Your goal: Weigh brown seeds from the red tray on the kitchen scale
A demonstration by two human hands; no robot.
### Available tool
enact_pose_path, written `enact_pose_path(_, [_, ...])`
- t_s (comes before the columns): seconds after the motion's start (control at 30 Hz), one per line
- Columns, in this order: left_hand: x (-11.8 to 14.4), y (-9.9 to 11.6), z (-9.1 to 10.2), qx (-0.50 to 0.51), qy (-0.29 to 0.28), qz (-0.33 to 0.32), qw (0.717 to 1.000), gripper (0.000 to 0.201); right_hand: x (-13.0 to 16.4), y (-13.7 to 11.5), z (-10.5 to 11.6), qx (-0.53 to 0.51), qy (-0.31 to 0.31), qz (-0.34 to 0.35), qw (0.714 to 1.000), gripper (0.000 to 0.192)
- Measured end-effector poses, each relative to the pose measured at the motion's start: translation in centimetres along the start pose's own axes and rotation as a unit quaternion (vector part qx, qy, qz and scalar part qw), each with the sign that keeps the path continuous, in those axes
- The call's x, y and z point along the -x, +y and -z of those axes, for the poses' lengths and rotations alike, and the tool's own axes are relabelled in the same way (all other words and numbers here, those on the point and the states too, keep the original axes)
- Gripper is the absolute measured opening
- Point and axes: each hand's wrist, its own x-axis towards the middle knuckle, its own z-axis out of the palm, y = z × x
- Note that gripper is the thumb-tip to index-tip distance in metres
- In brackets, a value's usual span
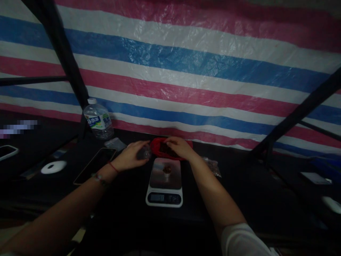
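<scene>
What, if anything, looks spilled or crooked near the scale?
Nothing clearly stands out. What looks like a little cup sits on the white scale, and I see no spill around it. The right hand reaches into the red bowl. It's dark, so tiny crumbs could be hidden.

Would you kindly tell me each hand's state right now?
Left hand: curved around clear plastic; firm hold cannot be told.
Right hand: dipped into red container; grip cannot be told.

Red bowl of dark bits behind white digital scale, small cup atop
</scene>
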Motion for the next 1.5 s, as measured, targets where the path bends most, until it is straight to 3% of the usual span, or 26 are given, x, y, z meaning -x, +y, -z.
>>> enact_pose_path(0.1, [-2.3,2.4,0.4,-0.010,0.055,-0.052,0.997,0.071,0.3,-0.8,-0.6,-0.055,-0.056,0.012,0.997,0.019])
enact_pose_path(0.17, [-3.7,3.7,0.4,-0.011,0.062,-0.086,0.994,0.070,0.5,-1.0,-0.8,-0.059,-0.075,0.015,0.995,0.020])
enact_pose_path(0.33, [-5.7,5.1,-0.2,-0.004,0.054,-0.143,0.988,0.064,0.6,-1.1,-0.7,-0.019,-0.046,-0.001,0.999,0.025])
enact_pose_path(0.53, [-5.9,4.8,-1.7,0.013,0.060,-0.142,0.988,0.066,0.5,-1.0,-0.9,0.099,0.023,-0.022,0.995,0.006])
enact_pose_path(0.63, [-5.8,4.4,-2.3,0.023,0.063,-0.136,0.988,0.072,0.6,-1.0,-1.6,0.126,0.017,-0.014,0.992,0.016])
enact_pose_path(0.77, [-5.7,3.9,-2.5,0.045,0.045,-0.140,0.988,0.067,0.5,-1.0,-2.1,0.129,-0.010,-0.008,0.992,0.008])
enact_pose_path(0.93, [-4.8,2.4,-2.8,0.086,0.048,-0.113,0.989,0.059,0.9,-1.7,0.8,0.115,-0.020,0.031,0.993,0.020])
enact_pose_path(1.0, [-4.3,1.5,-3.2,0.096,0.053,-0.090,0.990,0.062,1.7,-2.2,2.2,0.093,-0.082,0.011,0.992,0.022])
enact_pose_path(1.07, [-3.8,0.8,-3.9,0.104,0.053,-0.070,0.991,0.064,2.6,-2.5,2.9,0.078,-0.150,0.003,0.986,0.043])
enact_pose_path(1.17, [-3.3,0.0,-4.7,0.118,0.048,-0.044,0.991,0.065,3.4,-2.3,2.2,0.094,-0.228,-0.003,0.969,0.062])
enact_pose_path(1.27, [-3.1,-0.2,-5.3,0.133,0.044,-0.024,0.990,0.070,3.6,-2.0,0.6,0.137,-0.294,-0.016,0.946,0.057])
enact_pose_path(1.5, [-3.4,-0.3,-6.1,0.161,0.022,0.006,0.987,0.077,3.1,-2.2,-0.1,0.143,-0.333,-0.022,0.932,0.027])
